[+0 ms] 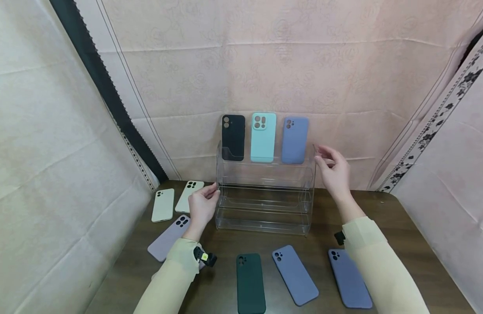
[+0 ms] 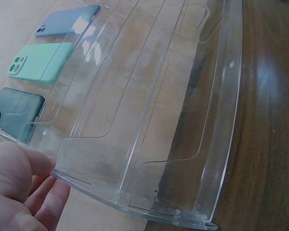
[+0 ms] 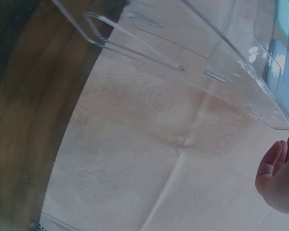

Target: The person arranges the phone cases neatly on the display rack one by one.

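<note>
A clear acrylic tiered display stand [image 1: 265, 226] stands upright on the table. My left hand [image 1: 203, 205] pinches its left side edge, thumb in front and fingers behind in the left wrist view. At the stand's upper right edge, my right hand [image 1: 335, 172] grips with thumb and forefinger; the right wrist view shows only curled fingers close to that corner. The top tier holds three phone cases in a row: black [image 1: 233, 137], mint green [image 1: 263, 137] and blue [image 1: 294, 139]. The two lower tiers hold no cases.
On the table, two pale cases, one [image 1: 163, 205] and another [image 1: 189, 196], and a lilac case [image 1: 168, 237] lie left. A dark green case [image 1: 251, 283], a blue case [image 1: 295, 274] and another blue case [image 1: 349, 279] lie in front. Pale cloth [image 1: 273, 78] hangs behind.
</note>
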`<state>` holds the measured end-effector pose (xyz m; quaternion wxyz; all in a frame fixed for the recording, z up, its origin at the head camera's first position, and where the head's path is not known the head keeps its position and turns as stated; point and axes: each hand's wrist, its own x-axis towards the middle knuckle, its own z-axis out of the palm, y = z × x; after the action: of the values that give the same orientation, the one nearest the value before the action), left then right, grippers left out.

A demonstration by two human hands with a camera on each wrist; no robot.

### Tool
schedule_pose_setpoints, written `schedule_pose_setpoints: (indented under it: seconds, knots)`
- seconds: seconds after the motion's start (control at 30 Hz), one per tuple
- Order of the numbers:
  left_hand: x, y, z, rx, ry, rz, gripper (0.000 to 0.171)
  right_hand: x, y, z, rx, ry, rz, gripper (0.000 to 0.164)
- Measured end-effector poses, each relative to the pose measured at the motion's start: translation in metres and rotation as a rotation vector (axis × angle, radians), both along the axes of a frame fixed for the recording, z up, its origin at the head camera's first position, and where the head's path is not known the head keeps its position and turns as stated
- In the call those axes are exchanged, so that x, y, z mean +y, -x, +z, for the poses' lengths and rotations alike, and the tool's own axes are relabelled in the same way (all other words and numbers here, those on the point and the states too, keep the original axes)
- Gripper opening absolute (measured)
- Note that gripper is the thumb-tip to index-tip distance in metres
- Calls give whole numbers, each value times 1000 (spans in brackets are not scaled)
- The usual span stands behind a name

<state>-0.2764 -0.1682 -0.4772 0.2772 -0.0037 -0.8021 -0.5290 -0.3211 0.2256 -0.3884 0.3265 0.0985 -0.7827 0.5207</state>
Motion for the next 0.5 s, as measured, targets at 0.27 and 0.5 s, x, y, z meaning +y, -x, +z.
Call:
schedule_pose_setpoints:
  seconds: [0.27, 0.5]
  knots:
    - [0, 1, -1, 0, -6, 0, 21, 14, -22, -22, -80, -20, -11, 34]
    - [0, 2, -3, -6, -19, 4, 21, 33, -45, -53, -207, -89, 53, 35]
